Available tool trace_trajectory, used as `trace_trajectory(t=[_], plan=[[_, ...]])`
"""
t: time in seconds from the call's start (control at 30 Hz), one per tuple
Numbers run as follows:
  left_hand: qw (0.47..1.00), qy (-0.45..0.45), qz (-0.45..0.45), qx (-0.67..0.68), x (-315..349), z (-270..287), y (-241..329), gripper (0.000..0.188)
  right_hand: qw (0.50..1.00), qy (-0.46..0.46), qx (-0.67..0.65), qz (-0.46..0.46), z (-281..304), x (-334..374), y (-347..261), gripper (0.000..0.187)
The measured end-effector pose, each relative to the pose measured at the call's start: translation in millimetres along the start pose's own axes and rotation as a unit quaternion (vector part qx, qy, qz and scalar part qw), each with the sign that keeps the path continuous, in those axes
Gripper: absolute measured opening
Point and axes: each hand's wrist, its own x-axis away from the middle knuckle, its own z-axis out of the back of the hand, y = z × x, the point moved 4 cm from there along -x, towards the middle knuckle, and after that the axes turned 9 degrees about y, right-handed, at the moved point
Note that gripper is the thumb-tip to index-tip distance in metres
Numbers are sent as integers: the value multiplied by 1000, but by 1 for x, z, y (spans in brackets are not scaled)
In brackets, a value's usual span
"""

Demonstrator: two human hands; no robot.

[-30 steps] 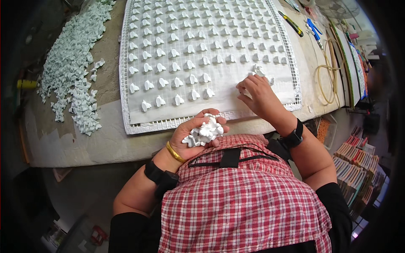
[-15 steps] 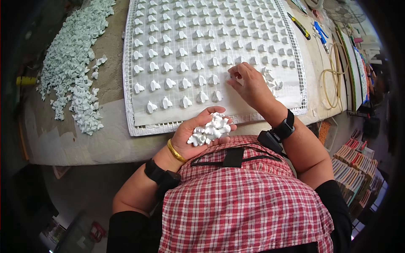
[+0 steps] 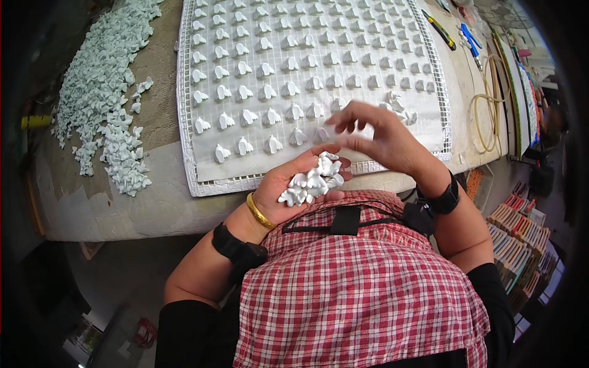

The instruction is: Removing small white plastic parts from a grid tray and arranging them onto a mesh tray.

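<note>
A heap of small white petal-shaped pieces (image 3: 316, 179) lies in my left hand (image 3: 283, 190), palm up with the fingers curled loosely around it. My right hand (image 3: 377, 132) hovers over the near right part of a white mesh-edged tray (image 3: 202, 189). Its fingers are apart and slightly blurred, and I see nothing between them. Rows of similar white pieces (image 3: 273, 144) are laid out on the tray's pale sheet. Part of the two nearest rows is hidden behind my right hand. A small loose cluster of pieces (image 3: 399, 105) lies just beyond that hand.
A large pile of the white pieces (image 3: 107, 80) covers the table's left side. On the right are a yellow-black utility knife (image 3: 439, 29), a blue air gun (image 3: 471, 43) and a coiled yellowish hose (image 3: 488, 116). Racked narrow objects (image 3: 521, 236) stand low at the right.
My right hand has drawn away from the sheet and its fingers have spread. One more white piece shows in the second-nearest row where its fingertips were. The left hand has shifted slightly right.
</note>
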Motion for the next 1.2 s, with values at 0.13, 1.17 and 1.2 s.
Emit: trace_trajectory(t=[0.13, 1.17, 1.2], plan=[[999, 8, 47, -3, 2, 2, -6, 45, 990, -92, -103, 35, -16, 20, -9, 31], [998, 42, 32, -36, -5, 12, -7, 33, 1000, 0, -27, 12, -13, 27, 0, 32], [998, 43, 31, -36, -4, 14, -7, 33, 1000, 13, -20, -11, -11, 28, 3, 32]])
